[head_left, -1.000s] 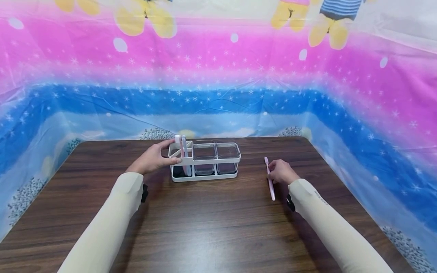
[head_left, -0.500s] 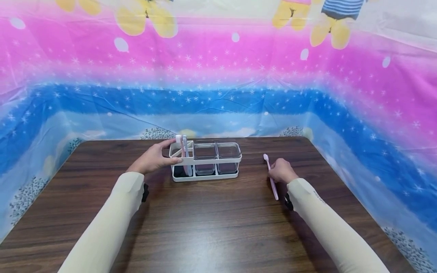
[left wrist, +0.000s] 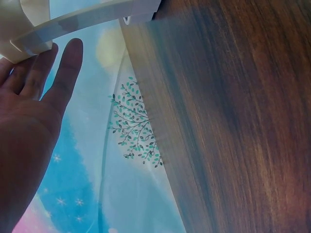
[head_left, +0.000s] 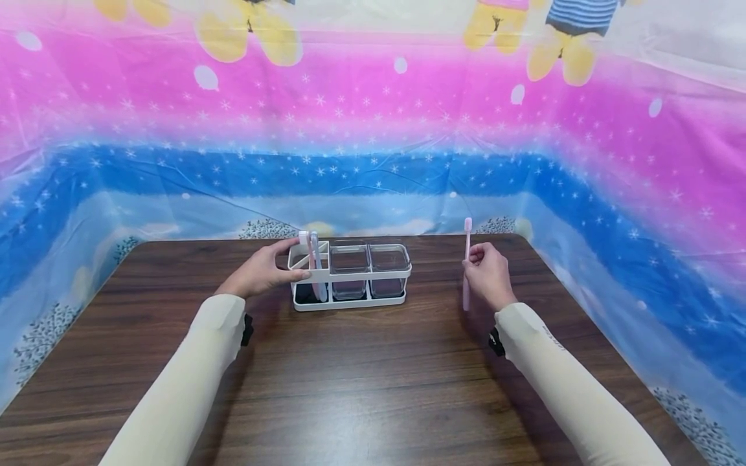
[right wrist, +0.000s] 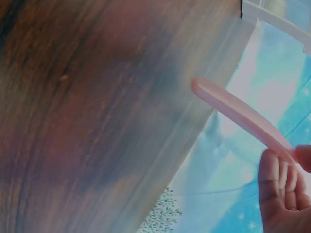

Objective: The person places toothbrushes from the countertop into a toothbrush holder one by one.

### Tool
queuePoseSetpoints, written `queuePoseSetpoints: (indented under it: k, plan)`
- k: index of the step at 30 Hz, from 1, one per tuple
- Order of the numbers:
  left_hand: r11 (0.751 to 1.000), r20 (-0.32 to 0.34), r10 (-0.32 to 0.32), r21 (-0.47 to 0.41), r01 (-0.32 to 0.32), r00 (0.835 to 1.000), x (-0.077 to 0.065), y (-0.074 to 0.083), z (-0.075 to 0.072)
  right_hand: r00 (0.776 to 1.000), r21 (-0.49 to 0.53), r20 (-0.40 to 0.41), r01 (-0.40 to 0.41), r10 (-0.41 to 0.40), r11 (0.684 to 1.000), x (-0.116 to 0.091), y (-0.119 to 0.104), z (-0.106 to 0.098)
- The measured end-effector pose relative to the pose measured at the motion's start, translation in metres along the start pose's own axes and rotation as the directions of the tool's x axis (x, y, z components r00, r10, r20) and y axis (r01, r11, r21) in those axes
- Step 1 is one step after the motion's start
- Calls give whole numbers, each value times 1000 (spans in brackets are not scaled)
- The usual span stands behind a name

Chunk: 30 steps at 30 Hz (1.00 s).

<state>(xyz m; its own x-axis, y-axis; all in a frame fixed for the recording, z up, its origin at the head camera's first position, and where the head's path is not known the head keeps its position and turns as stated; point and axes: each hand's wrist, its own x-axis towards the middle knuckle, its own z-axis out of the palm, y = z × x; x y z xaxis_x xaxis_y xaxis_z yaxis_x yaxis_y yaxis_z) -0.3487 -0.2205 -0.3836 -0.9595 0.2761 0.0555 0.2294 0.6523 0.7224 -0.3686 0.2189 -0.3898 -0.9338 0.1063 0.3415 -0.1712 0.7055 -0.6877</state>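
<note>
My right hand (head_left: pixel 489 275) pinches a pink toothbrush (head_left: pixel 467 243) between thumb and fingers, head up, right of the rack. In the right wrist view the lower end of its handle (right wrist: pixel 243 116) points away from the fingers. A white toothbrush holder (head_left: pixel 370 275) stands on the table, and my left hand (head_left: pixel 265 268) grips its left end, thumb at the front and fingers behind. Two toothbrushes, one pinkish (head_left: pixel 304 238) and one bluish (head_left: pixel 315 244), stand in its left section. The left wrist view shows fingers (left wrist: pixel 34 80) against the holder's underside edge.
Two clear cups sit in the holder, one in the middle (head_left: pixel 350 285) and one at the right (head_left: pixel 389 259). The brown wooden table (head_left: pixel 350 388) ends at a patterned cloth (head_left: pixel 373 175) hung behind and at both sides.
My right hand has lifted the pink toothbrush from the table and turned it upright, head up. The left hand and the holder have stayed in place.
</note>
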Motion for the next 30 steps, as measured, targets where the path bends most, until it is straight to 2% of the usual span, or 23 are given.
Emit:
queuePoseSetpoints:
  k: [7,15,23,30]
  plan:
    - [1000,-1,2,5,-2,1000,-1,1,0,992,69,-78,106,-101,992,1,-7,0]
    - [1000,0,6,6,-6,1000,-1,1,0,980,124,-122,170,-155,978,-1,-11,-1]
    - [1000,-1,12,7,-12,1000,-1,0,0,958,132,-204,231,-202,964,-2,-18,-2]
    - [1000,-2,9,4,-9,1000,-1,0,0,937,185,-242,299,-252,936,-2,-32,-4]
